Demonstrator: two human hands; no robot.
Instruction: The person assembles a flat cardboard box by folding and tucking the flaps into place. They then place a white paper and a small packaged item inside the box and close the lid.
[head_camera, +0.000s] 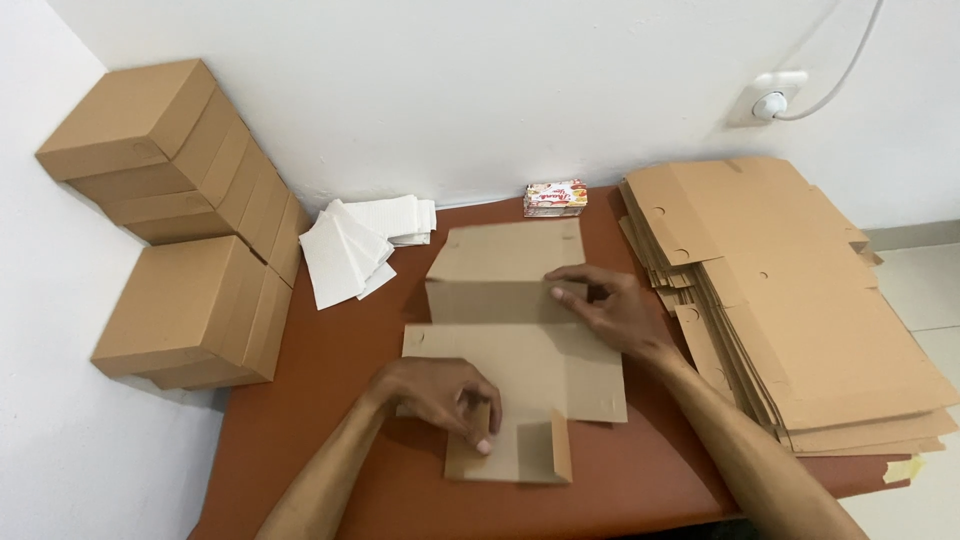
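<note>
A flat brown cardboard box blank (520, 350) lies in the middle of a reddish-brown table (330, 400). My left hand (445, 395) presses on its near part and bends a side flap upright with the fingertips. On the far part, my right hand (610, 310) folds a panel along a crease. The small near flaps (555, 445) stand partly raised.
A thick stack of flat cardboard blanks (800, 300) fills the table's right side. Several folded boxes (180, 220) are piled against the wall at left. White paper sheets (355, 245) and a small printed packet (555, 198) lie at the back. A wall socket (770, 100) holds a cable.
</note>
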